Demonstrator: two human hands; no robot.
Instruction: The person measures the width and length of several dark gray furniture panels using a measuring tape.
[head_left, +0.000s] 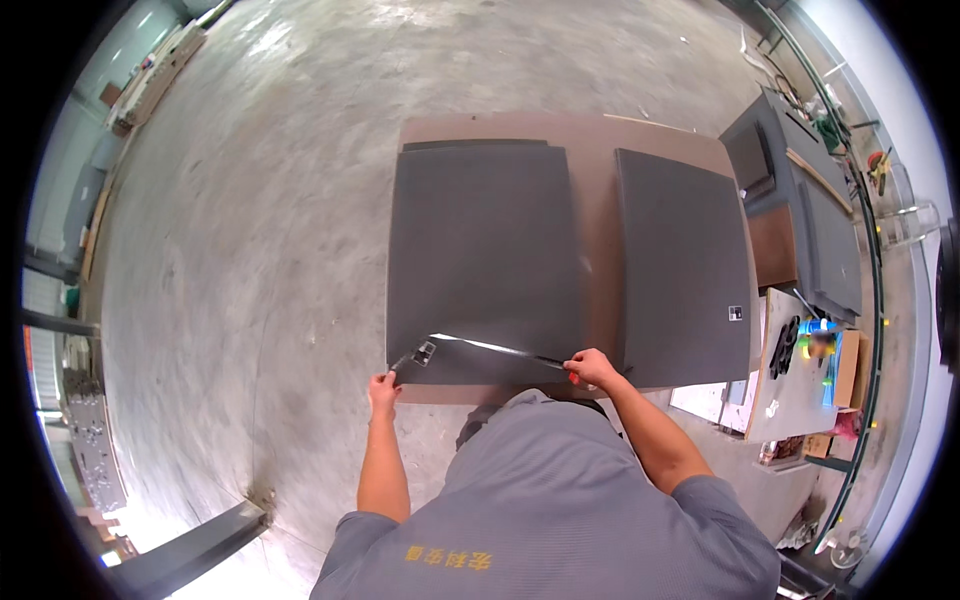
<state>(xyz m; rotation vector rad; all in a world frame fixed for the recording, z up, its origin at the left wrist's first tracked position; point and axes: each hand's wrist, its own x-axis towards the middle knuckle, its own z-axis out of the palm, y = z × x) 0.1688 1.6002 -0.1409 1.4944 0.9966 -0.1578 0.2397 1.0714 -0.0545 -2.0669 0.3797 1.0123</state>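
Note:
My right hand (pixel 592 368) is closed around the red-cased end of a tape measure (pixel 500 348), just past the right near corner of a large dark grey panel (pixel 485 240). Its thin shiny blade runs leftward over the panel and bends down toward my left hand (pixel 383 391). At the panel's left near corner, the fingers of that hand are pinched together on the blade's far end. A small black-and-white label (pixel 424 354) lies tilted beside the blade. The panel rests on a larger brown sheet (pixel 597 260).
A second dark grey panel (pixel 685 260) with a small label lies to the right on the brown sheet. Farther right stand a stack of grey panels (pixel 815 210) and a side table (pixel 770 400) with tools. A dark beam (pixel 190 550) crosses the lower left floor.

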